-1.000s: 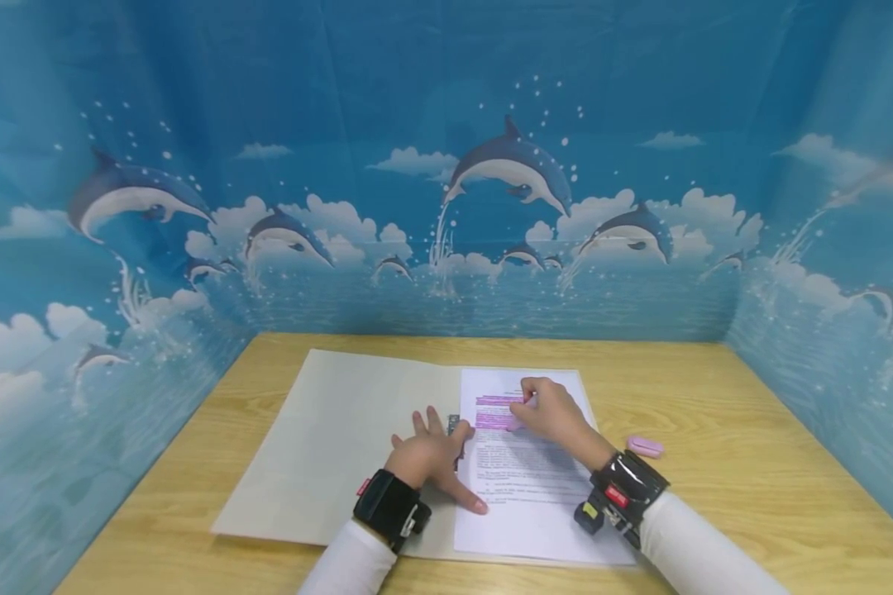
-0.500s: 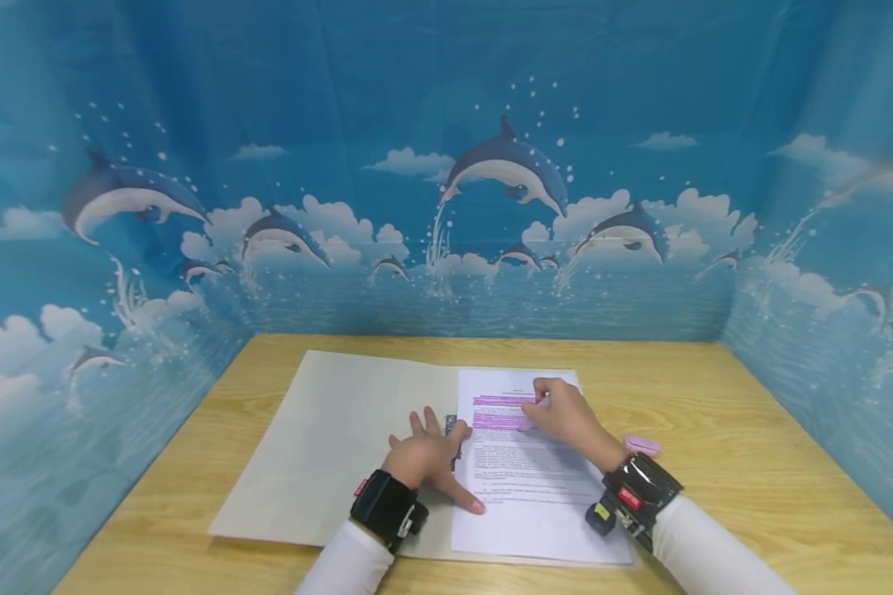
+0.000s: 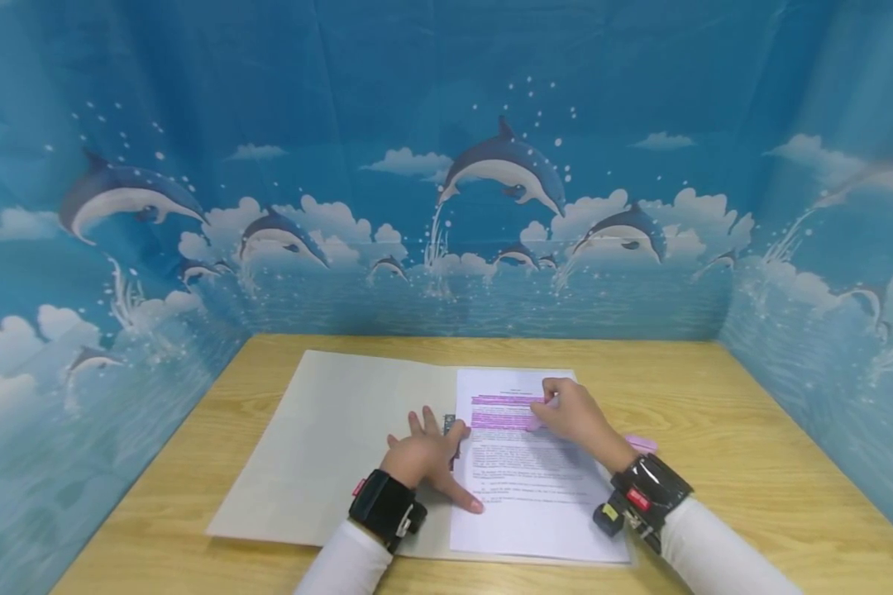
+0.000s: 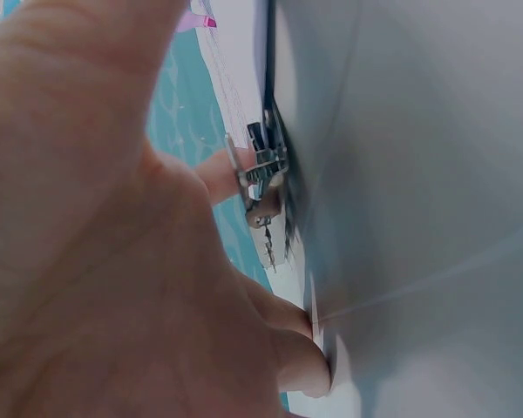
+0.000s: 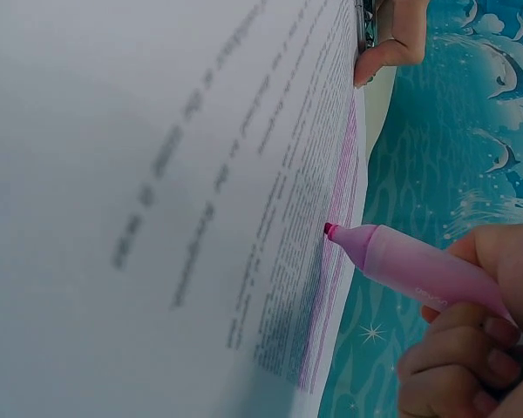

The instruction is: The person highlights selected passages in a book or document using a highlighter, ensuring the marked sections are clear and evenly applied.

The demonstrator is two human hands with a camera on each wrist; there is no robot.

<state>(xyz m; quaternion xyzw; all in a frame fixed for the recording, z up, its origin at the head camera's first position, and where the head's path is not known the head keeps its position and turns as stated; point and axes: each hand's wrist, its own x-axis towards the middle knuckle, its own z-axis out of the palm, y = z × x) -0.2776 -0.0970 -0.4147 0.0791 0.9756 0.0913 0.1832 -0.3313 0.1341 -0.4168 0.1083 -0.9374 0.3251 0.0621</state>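
Note:
A pink highlighter [image 5: 418, 261] is pinched in my right hand [image 3: 576, 417], its dark pink tip down at the printed text in the right wrist view. Under it lies a white printed page [image 3: 528, 521], with several lines in the upper part marked purple-pink. My left hand [image 3: 424, 463] is spread with straight fingers over the fold of an open pale folder [image 3: 327, 438]; its thumb rests on the page's left margin. Between its fingers shows the folder's metal clip [image 4: 266, 165], partly hidden by the hand in the head view.
A pink highlighter cap [image 3: 642, 444] lies on the wooden table [image 3: 752, 463], right of the folder and partly behind my right forearm. A blue dolphin-print curtain [image 3: 417, 165] encloses the table's back and sides.
My right hand has moved to the right along a text line with the highlighter, and the purple-pink marking now reaches farther right. The left hand stays in place on the folder and page.

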